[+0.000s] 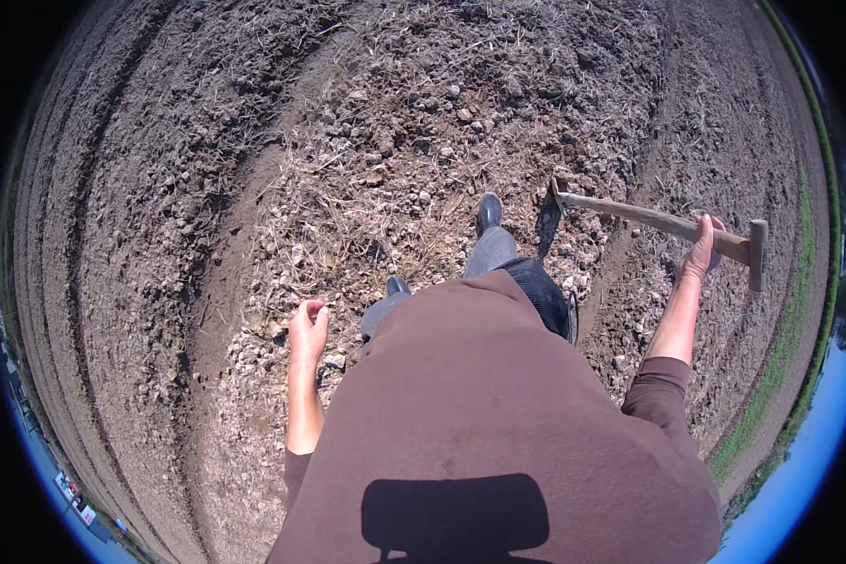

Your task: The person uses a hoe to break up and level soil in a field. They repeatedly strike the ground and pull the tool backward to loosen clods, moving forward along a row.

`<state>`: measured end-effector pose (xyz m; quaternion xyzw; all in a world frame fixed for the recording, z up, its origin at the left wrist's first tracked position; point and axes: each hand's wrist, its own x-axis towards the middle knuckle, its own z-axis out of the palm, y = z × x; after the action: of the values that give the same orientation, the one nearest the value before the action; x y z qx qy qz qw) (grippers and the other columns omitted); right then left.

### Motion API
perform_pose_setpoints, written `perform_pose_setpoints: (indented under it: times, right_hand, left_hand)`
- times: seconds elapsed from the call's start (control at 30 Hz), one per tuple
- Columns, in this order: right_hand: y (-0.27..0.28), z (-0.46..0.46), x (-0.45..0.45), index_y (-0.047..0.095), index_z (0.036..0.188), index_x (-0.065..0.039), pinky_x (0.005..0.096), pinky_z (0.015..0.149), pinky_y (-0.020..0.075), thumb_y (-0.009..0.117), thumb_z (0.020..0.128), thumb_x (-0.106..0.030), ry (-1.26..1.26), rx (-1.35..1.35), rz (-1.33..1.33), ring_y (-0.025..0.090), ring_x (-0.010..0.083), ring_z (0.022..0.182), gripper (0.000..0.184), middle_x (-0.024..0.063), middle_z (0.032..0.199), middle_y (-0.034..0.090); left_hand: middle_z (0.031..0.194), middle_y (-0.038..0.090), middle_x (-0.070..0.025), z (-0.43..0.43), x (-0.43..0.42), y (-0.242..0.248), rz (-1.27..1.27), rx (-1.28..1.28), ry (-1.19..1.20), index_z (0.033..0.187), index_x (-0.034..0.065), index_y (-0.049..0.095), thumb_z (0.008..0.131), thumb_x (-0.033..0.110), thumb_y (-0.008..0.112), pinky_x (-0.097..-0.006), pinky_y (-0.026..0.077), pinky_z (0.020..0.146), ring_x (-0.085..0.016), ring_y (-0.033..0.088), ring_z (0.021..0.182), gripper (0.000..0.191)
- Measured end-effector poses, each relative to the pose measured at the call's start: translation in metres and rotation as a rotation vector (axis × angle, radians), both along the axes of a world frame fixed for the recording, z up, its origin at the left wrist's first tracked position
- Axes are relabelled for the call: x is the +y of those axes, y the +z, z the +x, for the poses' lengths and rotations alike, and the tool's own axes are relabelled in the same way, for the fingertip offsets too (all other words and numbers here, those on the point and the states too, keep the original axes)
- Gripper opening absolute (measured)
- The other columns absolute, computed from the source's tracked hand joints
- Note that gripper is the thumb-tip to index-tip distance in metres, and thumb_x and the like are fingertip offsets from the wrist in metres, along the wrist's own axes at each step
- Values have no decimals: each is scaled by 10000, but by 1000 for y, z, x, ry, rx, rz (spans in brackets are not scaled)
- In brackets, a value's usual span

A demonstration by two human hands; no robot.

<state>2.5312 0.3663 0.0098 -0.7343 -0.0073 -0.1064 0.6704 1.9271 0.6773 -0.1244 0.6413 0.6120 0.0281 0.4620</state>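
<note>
My right hand point(701, 250) grips the wooden shaft of a T-handled digging tool point(631, 209), just below its crossbar point(758, 255). The shaft slants away towards the middle, and its narrow-looking metal head point(558, 194) is at the far end, seen nearly edge-on. Whether the head touches the soil is unclear. On the other side, my left hand point(309, 330) hangs over cloddy soil with its fingers curled and the thumb near them. Nothing held shows there, but the inside of that hand is hidden.
Grey rubber boots point(491, 240) stand on dry, lumpy soil point(423, 148) strewn with straw. A smoother furrow point(243, 211) runs along the left, another point(613, 271) along the right. Farther right lies a green plant strip point(768, 395). Small buildings point(77, 497) show at the lower left rim.
</note>
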Motion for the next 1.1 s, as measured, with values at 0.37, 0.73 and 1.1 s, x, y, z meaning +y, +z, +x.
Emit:
perform_pose_setpoints:
  times: [0.37, 0.73, 1.1]
  right_hand:
    - [-49, 85, 209, 565, 939, -51, 283, 678, 453, 685, 725, -102, 878, -111, -384, 563, 135, 741, 251, 48, 834, 590]
    - [-100, 36, 218, 503, 1075, -37, 365, 877, 424, 629, 640, -53, 1512, -100, -555, 529, 297, 989, 453, 134, 1021, 539]
    - [-243, 60, 187, 282, 1246, 0, 477, 785, 484, 546, 856, -295, -8, 1645, 487, 538, 354, 902, 556, 220, 1058, 489]
  left_hand:
    - [936, 605, -71, 297, 18, 97, 36, -590, 186, 1009, 4, 544, 898, 121, 517, -226, 504, 670, -111, 600, 785, 164]
    - [1064, 572, -207, 471, 40, 217, -281, -917, 81, 1294, -11, 296, 776, 221, 644, -371, 456, 867, -250, 581, 979, 666]
    - [940, 533, -15, 479, 34, 270, -481, -935, -367, 1057, 32, 476, 748, 38, 629, -242, 448, 747, -75, 531, 834, 345]
